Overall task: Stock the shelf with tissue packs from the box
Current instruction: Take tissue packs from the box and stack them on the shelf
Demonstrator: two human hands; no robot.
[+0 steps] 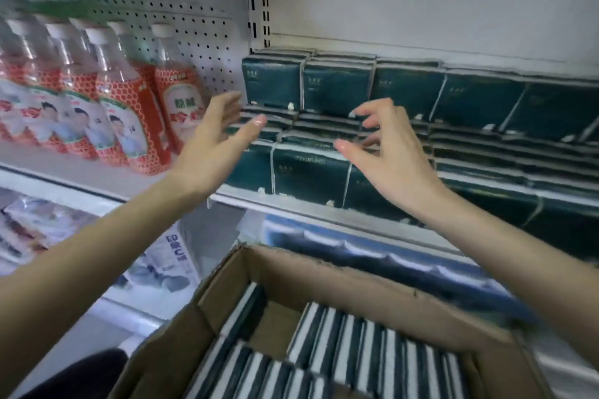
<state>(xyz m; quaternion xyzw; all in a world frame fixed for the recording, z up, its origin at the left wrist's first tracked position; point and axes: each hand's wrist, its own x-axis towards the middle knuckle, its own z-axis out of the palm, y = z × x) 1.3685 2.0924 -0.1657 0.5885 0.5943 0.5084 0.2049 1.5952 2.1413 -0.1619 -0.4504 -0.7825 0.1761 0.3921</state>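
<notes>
Hardly any writing can be read: the red-labelled bottles left of the tissue packs carry large Chinese characters, green and red on a pale panel, too blurred to make out. Each tissue pack front bears a small pale mark, illegible, and a white bag below and left of the tissue packs shows blue characters, also unreadable
</notes>
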